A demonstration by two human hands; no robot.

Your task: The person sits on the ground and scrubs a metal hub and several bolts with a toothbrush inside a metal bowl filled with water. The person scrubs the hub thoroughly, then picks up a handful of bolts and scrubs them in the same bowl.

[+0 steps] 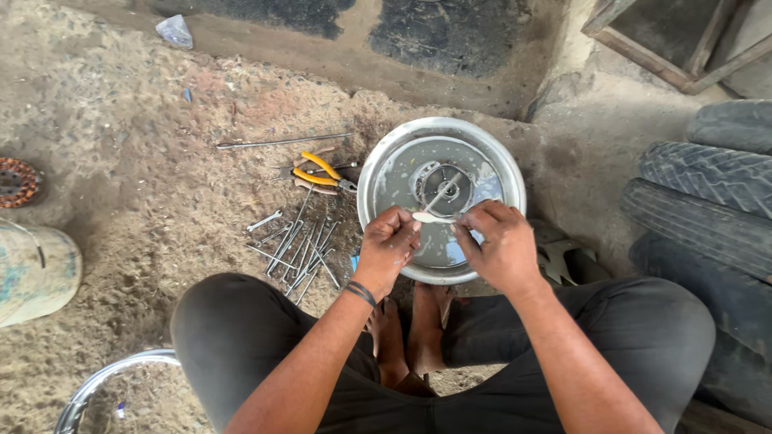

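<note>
A person squats on a dirt floor (129, 201), bare feet (410, 329) together between dark trouser legs, with a round metal basin (378, 173) set on the ground just beyond the toes. Both hands meet over the near edge of that basin. The left hand (388, 247) is closed, fingertips pinched onto one end of a small pale strip (432, 217), and it wears a dark band at the wrist. The right hand (497, 245) is closed too, its thumb and fingers pinching the other end of the same strip, so the strip sits between the two hands, above the near half of the basin. Inside the basin, at its middle, lies a round metal hub (441, 183) with a thin rod across it, in a shallow film of liquid. To the left of the basin, yellow-handled pliers (320, 173) lie on the dirt, just beside its rim. Below the pliers, still left of the basin, a loose scatter of thin metal spokes (299, 245) lies on the ground, and a long thin rod (281, 142) lies further up. To the right of the basin several worn tyres (708, 205) are stacked well apart from it. Far to the left of the basin stands a pale bucket (36, 273), and a shiny wheel rim (104, 382) curves in near the left knee.
</note>
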